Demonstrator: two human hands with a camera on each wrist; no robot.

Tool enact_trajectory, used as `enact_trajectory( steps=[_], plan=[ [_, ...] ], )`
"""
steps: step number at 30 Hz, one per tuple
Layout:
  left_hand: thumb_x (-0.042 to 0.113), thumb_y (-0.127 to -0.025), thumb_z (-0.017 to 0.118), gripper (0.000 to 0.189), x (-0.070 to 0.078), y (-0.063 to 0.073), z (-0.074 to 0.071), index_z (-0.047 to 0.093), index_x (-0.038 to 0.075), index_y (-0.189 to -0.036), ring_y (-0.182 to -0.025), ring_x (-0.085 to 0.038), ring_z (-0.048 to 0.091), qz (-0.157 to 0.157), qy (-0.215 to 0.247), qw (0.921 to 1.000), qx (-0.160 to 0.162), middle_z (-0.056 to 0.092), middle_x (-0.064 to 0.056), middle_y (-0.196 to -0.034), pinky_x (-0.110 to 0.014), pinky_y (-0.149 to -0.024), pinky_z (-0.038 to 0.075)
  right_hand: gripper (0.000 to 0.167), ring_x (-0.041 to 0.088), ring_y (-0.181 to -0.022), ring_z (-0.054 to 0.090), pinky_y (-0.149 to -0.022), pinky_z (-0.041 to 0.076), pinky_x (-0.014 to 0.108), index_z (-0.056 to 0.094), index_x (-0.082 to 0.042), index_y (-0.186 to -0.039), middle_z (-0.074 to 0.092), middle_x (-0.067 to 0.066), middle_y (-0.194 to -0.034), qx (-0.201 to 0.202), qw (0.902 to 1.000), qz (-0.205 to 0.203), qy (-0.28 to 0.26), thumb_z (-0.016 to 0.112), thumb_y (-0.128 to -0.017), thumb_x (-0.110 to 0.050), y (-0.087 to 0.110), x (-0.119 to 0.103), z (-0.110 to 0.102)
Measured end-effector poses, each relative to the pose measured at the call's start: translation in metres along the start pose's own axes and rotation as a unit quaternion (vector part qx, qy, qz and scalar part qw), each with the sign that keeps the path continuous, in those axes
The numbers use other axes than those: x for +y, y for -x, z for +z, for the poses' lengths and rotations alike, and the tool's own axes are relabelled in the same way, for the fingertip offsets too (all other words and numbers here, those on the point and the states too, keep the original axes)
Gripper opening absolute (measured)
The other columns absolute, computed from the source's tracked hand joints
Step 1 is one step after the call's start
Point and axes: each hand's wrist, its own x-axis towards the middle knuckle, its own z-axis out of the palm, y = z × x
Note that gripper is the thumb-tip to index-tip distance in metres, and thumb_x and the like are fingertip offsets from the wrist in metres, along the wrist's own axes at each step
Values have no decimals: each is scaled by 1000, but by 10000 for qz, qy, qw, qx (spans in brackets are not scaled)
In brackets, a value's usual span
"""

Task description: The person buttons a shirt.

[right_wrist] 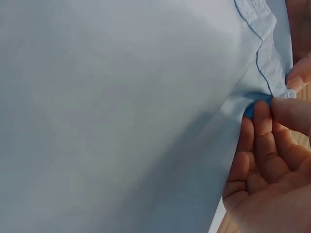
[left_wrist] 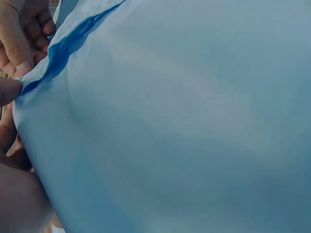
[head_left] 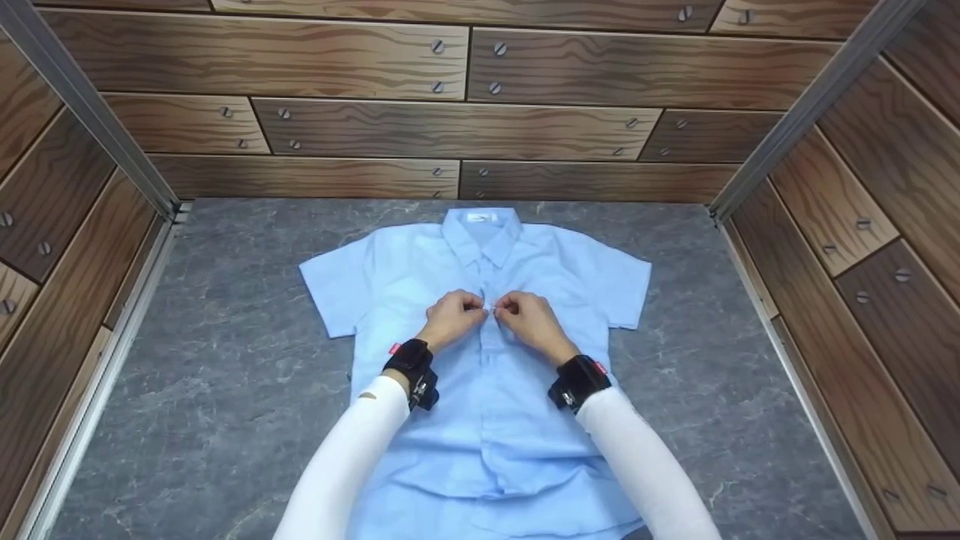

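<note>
A light blue short-sleeved shirt (head_left: 420, 285) lies front up, its collar (head_left: 480, 236) toward the back wall. Over the chest, both hands meet at the front placket (head_left: 484, 405). My left hand (head_left: 456, 316) pinches the placket edge between thumb and fingers. From the other side my right hand (head_left: 529, 322) pinches the cloth, its fingertips close to the left ones. In the right wrist view, the right hand (right_wrist: 277, 170) has fingers curled under a fold of the placket and the thumb on top. Any button between the fingertips is too small or covered to make out.
Beneath the shirt is a dark grey marbled tabletop (head_left: 225, 375). Wood-patterned panels (head_left: 360, 60) stand at the back and both sides, with metal rails (head_left: 780, 120) at the corners. The shirt's lower part (head_left: 495, 487) is wrinkled, near the front edge.
</note>
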Motion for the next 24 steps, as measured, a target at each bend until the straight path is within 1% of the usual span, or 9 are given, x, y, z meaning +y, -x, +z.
enact_trajectory(
  steps=[7, 9, 10, 12, 14, 17, 19, 21, 24],
  plan=[
    [24, -89, 62, 21, -1, 1, -1, 71, 12, -104, -102, -24, 61, 55, 27, 9999, -131, 67, -4, -106, -54, -100, 31, 8, 12, -73, 59, -72, 48, 29, 73, -14, -88, 70, -1, -81, -70, 9999, 53, 111, 65, -90, -18, -2, -1, 0],
    [28, -91, 60, 21, 0, 1, -2, 72, 12, -99, -100, -23, 60, -8, 98, 9998, -147, 66, -3, -104, -54, -100, 31, 9, 12, -71, 59, -70, 48, 29, 73, -14, -88, 69, -1, -80, -77, 9999, 64, 92, 65, -90, -17, -2, -1, 0],
    [31, -92, 58, 23, 1, 1, -2, 73, 13, -96, -98, -21, 60, -39, 120, 9998, -145, 66, -1, -101, -53, -100, 31, 9, 11, -69, 58, -68, 47, 29, 73, -14, -88, 69, -2, -80, -70, 9999, 67, 91, 64, -90, -17, -2, -1, 0],
    [34, -95, 54, 31, 2, 1, -2, 72, 11, -86, -86, -20, 59, -46, 119, 9998, -155, 63, 1, -87, -51, -96, 33, 10, 10, -67, 57, -66, 47, 27, 73, -15, -88, 69, -2, -79, -61, 9999, 77, 68, 64, -90, -18, -2, -1, 0],
    [36, -97, 52, 38, 4, 0, -2, 68, 8, -77, -74, -19, 54, -18, 75, 9998, -160, 56, 4, -72, -48, -90, 34, 9, 9, -65, 57, -65, 46, 26, 72, -15, -88, 69, -3, -79, -59, 9999, 78, 44, 64, -90, -19, -2, 0, 0],
    [32, -98, 53, 38, 4, -2, -1, 64, 6, -72, -63, -18, 47, 30, -86, 9998, -158, 47, 4, -60, -45, -83, 33, 7, 10, -63, 56, -61, 45, 26, 67, -16, -93, 67, -2, -78, -105, 9998, 82, -129, 64, -89, -21, 0, 1, 0],
    [30, -97, 54, 33, 3, -3, 0, 66, 10, -74, -63, -17, 48, -18, -185, 9997, -125, 50, 5, -61, -44, -83, 34, 11, 11, -63, 56, -59, 44, 26, 64, -16, -98, 65, -2, -79, -198, 9994, 62, -269, 64, -90, -23, 1, 1, 0],
    [29, -96, 56, 27, 3, -4, 1, 70, 14, -78, -67, -16, 53, -82, -292, 9995, -57, 57, 7, -66, -46, -85, 35, 15, 12, -64, 57, -58, 44, 27, 61, -16, -102, 65, -2, -79, -327, 9986, 23, -420, 64, -90, -23, 3, 0, 1],
    [28, -93, 60, 20, 2, -3, 4, 73, 18, -82, -76, -16, 59, -142, -440, 9989, 74, 67, 5, -76, -49, -89, 35, 14, 12, -68, 59, -60, 46, 27, 62, -15, -103, 66, -2, -81, -488, 9982, -72, -348, 64, -90, -21, 4, 0, 2]
  ],
)
